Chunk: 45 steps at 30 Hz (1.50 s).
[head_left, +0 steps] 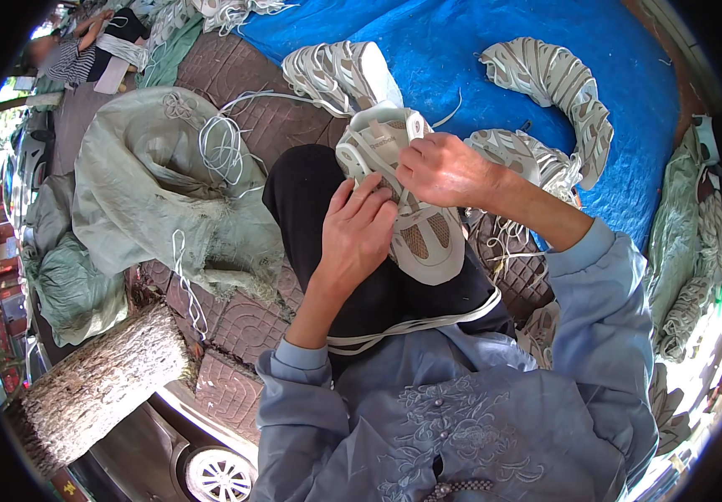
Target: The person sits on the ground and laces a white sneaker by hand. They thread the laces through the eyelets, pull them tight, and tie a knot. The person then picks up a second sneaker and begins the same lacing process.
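Observation:
A white and beige sneaker upper (430,244) with mesh panels rests over my black-trousered knees, toe toward me. My left hand (356,226) grips its left side, fingers laid across the lacing edge. On the opposite eyelet edge, my right hand (445,170) is closed with its fingertips pinched together; what they pinch is hidden. A thin white lace end sticks up just beyond the right hand. Across my lap lie long white laces (411,330).
Stacked sneaker uppers (336,71) and a curved row of more uppers (574,100) lie on a blue tarp (629,58). Left are a pale sack (118,184), tangled white laces (223,149) and a log (106,381). Another person (97,50) sits far left.

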Each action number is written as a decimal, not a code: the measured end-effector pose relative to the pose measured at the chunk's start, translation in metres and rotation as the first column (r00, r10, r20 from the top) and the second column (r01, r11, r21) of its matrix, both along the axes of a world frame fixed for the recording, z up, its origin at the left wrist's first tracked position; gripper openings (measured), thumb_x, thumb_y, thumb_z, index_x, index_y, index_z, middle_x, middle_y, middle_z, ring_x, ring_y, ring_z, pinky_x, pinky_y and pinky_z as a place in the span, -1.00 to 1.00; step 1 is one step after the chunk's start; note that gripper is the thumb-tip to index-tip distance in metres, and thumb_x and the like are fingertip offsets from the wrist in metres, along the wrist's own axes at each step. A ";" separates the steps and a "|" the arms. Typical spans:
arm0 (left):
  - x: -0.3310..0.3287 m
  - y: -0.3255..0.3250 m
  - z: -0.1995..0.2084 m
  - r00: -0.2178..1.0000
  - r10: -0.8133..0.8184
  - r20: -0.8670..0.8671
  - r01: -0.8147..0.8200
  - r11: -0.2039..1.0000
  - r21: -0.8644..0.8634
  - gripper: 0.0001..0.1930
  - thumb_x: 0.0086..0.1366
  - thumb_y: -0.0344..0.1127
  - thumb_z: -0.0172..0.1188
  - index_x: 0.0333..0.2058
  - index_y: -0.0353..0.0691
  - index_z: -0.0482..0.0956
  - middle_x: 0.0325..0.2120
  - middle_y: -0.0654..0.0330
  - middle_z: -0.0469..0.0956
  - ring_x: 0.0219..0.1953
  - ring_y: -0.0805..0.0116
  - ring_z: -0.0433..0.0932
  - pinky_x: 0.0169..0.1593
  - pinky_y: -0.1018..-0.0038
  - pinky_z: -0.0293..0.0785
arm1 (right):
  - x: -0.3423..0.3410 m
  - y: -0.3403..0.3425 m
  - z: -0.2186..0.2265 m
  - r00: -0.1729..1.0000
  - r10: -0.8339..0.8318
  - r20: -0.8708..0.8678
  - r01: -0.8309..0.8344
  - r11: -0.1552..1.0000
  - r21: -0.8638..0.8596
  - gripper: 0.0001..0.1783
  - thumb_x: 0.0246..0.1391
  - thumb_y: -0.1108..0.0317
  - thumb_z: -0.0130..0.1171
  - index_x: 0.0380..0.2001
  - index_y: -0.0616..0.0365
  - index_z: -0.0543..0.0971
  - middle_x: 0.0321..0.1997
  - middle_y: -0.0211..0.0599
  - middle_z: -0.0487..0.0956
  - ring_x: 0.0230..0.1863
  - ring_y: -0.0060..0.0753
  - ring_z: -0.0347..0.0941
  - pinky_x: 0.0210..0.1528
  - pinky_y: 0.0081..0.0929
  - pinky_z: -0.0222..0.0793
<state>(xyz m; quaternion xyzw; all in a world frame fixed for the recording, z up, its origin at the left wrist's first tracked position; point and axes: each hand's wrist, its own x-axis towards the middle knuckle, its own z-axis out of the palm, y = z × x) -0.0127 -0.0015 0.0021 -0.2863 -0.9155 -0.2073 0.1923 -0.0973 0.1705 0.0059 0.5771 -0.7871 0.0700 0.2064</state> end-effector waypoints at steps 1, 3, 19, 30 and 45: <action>-0.001 -0.001 0.002 1.000 -0.019 -0.003 0.019 0.999 -0.032 -0.81 -0.17 -0.49 0.15 -0.48 -0.23 0.42 -0.39 0.19 0.44 -0.15 0.23 0.40 -0.12 0.28 0.28 | 0.001 0.000 0.002 1.000 -0.013 -0.011 0.013 1.000 0.019 -0.82 -0.49 0.35 0.05 -0.66 0.11 0.35 -0.60 -0.42 0.31 -0.51 -0.47 0.36 -0.47 -0.55 0.35; 0.001 -0.001 0.003 1.000 -0.019 0.008 0.019 0.998 -0.063 -0.81 -0.15 -0.46 0.15 -0.47 -0.22 0.43 -0.39 0.20 0.44 -0.14 0.24 0.40 -0.13 0.32 0.28 | -0.011 0.002 0.001 0.995 -0.063 -0.083 0.065 0.998 0.011 -0.84 -0.47 0.35 0.06 -0.67 0.12 0.35 -0.61 -0.41 0.30 -0.52 -0.46 0.35 -0.48 -0.55 0.35; 0.024 -0.038 0.001 0.992 -0.045 0.122 0.052 0.998 -0.048 -0.73 -0.14 -0.52 0.15 -0.36 -0.25 0.45 -0.45 0.18 0.44 -0.26 0.25 0.42 -0.23 0.35 0.34 | -0.038 0.046 0.015 0.802 -0.059 0.595 0.109 0.993 -0.048 -0.85 -0.31 0.29 0.03 -0.73 0.14 0.42 -0.65 -0.18 0.41 -0.56 -0.11 0.36 -0.52 -0.28 0.25; -0.007 -0.001 0.010 0.994 0.046 -0.101 -0.094 0.837 -0.538 -0.80 -0.15 -0.41 0.08 -0.44 -0.19 0.39 -0.55 0.24 0.30 -0.49 0.38 0.38 -0.52 0.53 0.40 | -0.021 0.071 0.036 0.976 -0.135 0.170 0.112 0.984 0.138 -0.93 -0.50 0.44 0.08 -0.80 0.04 0.39 -0.72 -0.40 0.40 -0.52 -0.39 0.35 -0.41 -0.46 0.25; -0.023 -0.062 0.083 0.919 -0.183 0.350 0.360 0.751 -0.553 -0.86 0.06 -0.38 0.07 -0.54 -0.32 0.33 -0.56 0.08 0.36 -0.45 0.21 0.46 -0.46 0.33 0.39 | -0.017 0.107 0.024 0.813 -0.578 -0.075 0.582 0.798 0.160 -0.92 -0.37 0.35 0.10 -0.78 0.04 0.46 -0.73 -0.42 0.39 -0.54 -0.43 0.37 -0.45 -0.43 0.26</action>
